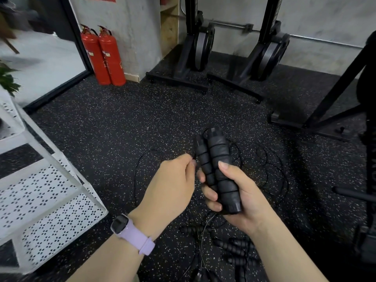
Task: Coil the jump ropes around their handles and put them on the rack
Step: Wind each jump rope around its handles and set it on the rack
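R hand (234, 192) grips paired handles (216, 171) over mid-floor, L hand (173, 180) pinches thin cord (148, 153) w/ narrow grip; slack cord could slip, loosening wraps, or snag ropes by near floor edge.

Matt black ribbed foam handles (217, 171) gripped in the right hand (240, 200), thin glossy black cord (140, 169) beyond the left hand (173, 184), speckled rough rubber floor (114, 123) beneath both, white perforated painted-metal rack (50, 200) left of the left hand, smooth lilac silicone watch strap (138, 237) on its wrist.
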`<action>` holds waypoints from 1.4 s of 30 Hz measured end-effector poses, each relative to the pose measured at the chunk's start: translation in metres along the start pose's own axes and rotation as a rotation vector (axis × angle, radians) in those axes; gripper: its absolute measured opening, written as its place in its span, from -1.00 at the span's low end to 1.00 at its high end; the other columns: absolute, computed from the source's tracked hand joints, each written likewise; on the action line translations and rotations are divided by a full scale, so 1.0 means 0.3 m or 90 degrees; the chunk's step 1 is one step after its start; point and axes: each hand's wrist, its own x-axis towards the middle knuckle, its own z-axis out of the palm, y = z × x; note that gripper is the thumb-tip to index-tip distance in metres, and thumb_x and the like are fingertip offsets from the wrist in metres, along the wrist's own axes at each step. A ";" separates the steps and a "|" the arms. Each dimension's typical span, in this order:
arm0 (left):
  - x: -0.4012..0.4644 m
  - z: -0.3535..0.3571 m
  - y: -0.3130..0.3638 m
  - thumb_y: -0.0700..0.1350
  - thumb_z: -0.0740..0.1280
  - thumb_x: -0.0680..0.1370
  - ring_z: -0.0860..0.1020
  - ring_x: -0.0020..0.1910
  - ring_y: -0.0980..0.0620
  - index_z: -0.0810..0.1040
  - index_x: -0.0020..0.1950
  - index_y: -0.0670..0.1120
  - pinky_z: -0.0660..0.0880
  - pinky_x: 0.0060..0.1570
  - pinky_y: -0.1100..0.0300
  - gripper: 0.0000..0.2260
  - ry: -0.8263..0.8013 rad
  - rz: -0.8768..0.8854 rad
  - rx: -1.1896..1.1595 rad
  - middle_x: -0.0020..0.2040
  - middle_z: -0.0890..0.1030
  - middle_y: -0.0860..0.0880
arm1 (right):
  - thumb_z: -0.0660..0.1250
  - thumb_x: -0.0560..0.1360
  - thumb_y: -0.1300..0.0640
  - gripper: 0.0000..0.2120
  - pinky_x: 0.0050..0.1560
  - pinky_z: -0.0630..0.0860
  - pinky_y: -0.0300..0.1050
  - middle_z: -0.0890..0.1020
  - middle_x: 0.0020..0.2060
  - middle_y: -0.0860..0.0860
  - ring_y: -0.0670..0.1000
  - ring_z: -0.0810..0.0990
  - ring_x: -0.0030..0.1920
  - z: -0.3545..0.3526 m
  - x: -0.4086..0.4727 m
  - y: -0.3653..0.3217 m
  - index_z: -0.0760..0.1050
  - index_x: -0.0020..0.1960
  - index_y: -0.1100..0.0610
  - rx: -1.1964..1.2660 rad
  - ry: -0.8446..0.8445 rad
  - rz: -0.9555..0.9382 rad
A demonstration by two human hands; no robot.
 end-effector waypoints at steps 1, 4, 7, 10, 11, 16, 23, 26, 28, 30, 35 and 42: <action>-0.002 0.004 0.001 -0.08 0.18 0.69 0.34 -0.55 0.08 0.43 -0.21 -0.03 0.31 -0.43 0.10 -0.74 -0.015 -0.006 -0.003 -0.45 0.47 0.02 | 0.61 0.36 -0.06 -0.39 -0.50 0.41 -0.26 0.54 -0.11 0.09 -0.09 0.43 -0.39 -0.002 -0.002 0.001 0.46 0.24 0.21 0.012 -0.014 0.015; -0.007 0.000 0.005 -0.12 0.17 0.69 0.41 -0.54 0.15 0.47 -0.19 0.01 0.35 -0.45 0.24 -0.73 -0.056 -0.012 -0.060 -0.38 0.59 0.11 | 0.59 0.39 -0.02 -0.49 -0.53 0.39 -0.29 0.52 -0.15 0.09 -0.11 0.42 -0.43 -0.003 -0.008 -0.003 0.49 0.18 0.21 0.055 -0.057 0.044; -0.012 -0.014 0.015 -0.10 0.16 0.71 0.44 -0.47 0.14 0.52 -0.14 0.05 0.41 -0.41 0.21 -0.73 -0.094 0.001 -0.113 -0.29 0.65 0.18 | 0.60 0.37 -0.01 -0.43 -0.54 0.37 -0.30 0.50 -0.20 0.06 -0.12 0.40 -0.44 -0.004 -0.013 -0.012 0.41 0.21 0.20 0.052 -0.067 0.054; -0.015 -0.018 0.017 -0.08 0.17 0.71 0.38 -0.46 0.13 0.51 -0.15 0.04 0.37 -0.41 0.21 -0.73 -0.103 0.008 -0.126 -0.32 0.63 0.17 | 0.64 0.33 -0.03 -0.37 -0.53 0.37 -0.30 0.50 -0.22 0.04 -0.12 0.39 -0.44 -0.004 -0.017 -0.013 0.38 0.19 0.19 -0.001 -0.044 0.040; -0.013 -0.016 0.012 -0.06 0.17 0.71 0.38 -0.48 0.12 0.51 -0.16 0.04 0.37 -0.42 0.18 -0.73 -0.105 0.005 -0.122 -0.30 0.65 0.12 | 0.65 0.32 -0.03 -0.37 -0.53 0.38 -0.29 0.51 -0.22 0.04 -0.12 0.40 -0.44 -0.002 -0.017 -0.011 0.38 0.18 0.18 -0.014 -0.035 0.035; -0.006 -0.016 0.003 0.03 0.14 0.70 0.39 -0.53 0.05 0.48 -0.18 0.02 0.37 -0.44 0.07 -0.71 -0.071 0.014 -0.025 -0.41 0.56 0.01 | 0.69 0.26 -0.01 -0.31 -0.49 0.40 -0.25 0.54 -0.21 0.03 -0.10 0.42 -0.42 0.020 0.000 -0.006 0.40 0.22 0.14 -0.020 0.016 -0.002; -0.010 -0.029 -0.018 0.13 0.07 0.71 0.50 -0.44 0.02 0.46 -0.11 0.00 0.44 -0.39 0.08 -0.67 -0.083 -0.068 0.073 -0.32 0.61 -0.02 | 0.67 0.27 0.04 -0.44 -0.48 0.37 -0.23 0.54 -0.21 0.03 -0.07 0.39 -0.41 -0.009 0.000 -0.041 0.47 0.14 0.11 -0.040 0.132 -0.045; -0.009 -0.048 -0.015 0.12 0.09 0.71 0.48 -0.46 0.05 0.44 -0.15 0.03 0.37 -0.42 0.13 -0.68 -0.063 -0.049 0.191 -0.38 0.56 0.04 | 0.62 0.32 0.04 -0.62 -0.47 0.37 -0.20 0.51 -0.20 0.06 -0.05 0.40 -0.41 -0.029 -0.011 -0.048 0.55 0.03 0.08 -0.165 0.224 -0.006; -0.010 -0.058 -0.012 0.19 0.11 0.69 0.52 -0.44 0.05 0.40 -0.21 0.00 0.46 -0.37 0.15 -0.62 -0.053 -0.042 0.260 -0.42 0.53 0.04 | 0.64 0.35 0.06 -0.60 -0.45 0.38 -0.18 0.51 -0.19 0.05 -0.04 0.42 -0.39 -0.034 -0.013 -0.048 0.55 0.08 0.09 -0.197 0.268 0.008; -0.008 -0.064 -0.011 0.27 0.12 0.66 0.54 -0.43 0.04 0.39 -0.26 -0.03 0.53 -0.31 0.16 -0.54 -0.057 -0.053 0.291 -0.44 0.52 0.04 | 0.61 0.33 0.03 -0.56 -0.42 0.39 -0.18 0.53 -0.21 0.02 -0.05 0.44 -0.38 -0.033 -0.016 -0.047 0.55 0.13 0.09 -0.227 0.297 0.008; -0.003 -0.076 -0.012 0.31 0.12 0.63 0.51 -0.44 0.06 0.41 -0.28 -0.02 0.48 -0.33 0.18 -0.53 -0.043 -0.044 0.358 -0.44 0.52 0.05 | 0.55 0.45 0.06 -0.63 -0.34 0.48 -0.19 0.64 -0.28 -0.14 -0.12 0.56 -0.34 -0.036 -0.008 -0.041 0.57 0.22 0.00 -0.352 0.352 0.012; 0.006 -0.102 -0.029 0.28 0.11 0.64 0.56 -0.35 0.04 0.46 -0.22 -0.01 0.53 -0.22 0.15 -0.56 -0.076 -0.036 0.415 -0.38 0.55 0.06 | 0.57 0.43 0.06 -0.68 0.08 0.55 -0.03 0.68 0.00 -0.09 0.04 0.66 0.04 -0.075 -0.013 -0.036 0.53 0.09 -0.14 -0.567 0.434 0.009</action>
